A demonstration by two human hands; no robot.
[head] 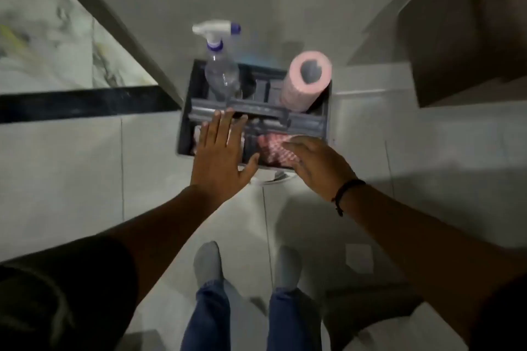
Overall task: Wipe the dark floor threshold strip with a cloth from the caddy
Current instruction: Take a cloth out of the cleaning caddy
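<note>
A grey caddy (309,124) stands on the pale tiled floor against a wall. In its near right compartment lies a pink checked cloth (273,148). My right hand (319,162) hovers over that cloth with fingers spread, holding nothing. My left hand (221,155) is flat and open above the near left compartment, fingertips near the caddy's handle bar. The dark threshold strip (85,102) runs across the floor to the left of the caddy.
A clear spray bottle (221,65) with a white and purple trigger and a pink paper roll (306,80) stand in the caddy's far compartments. A brown cabinet (462,45) is at the upper right. Marbled floor (51,45) lies beyond the strip. My feet (208,262) stand below.
</note>
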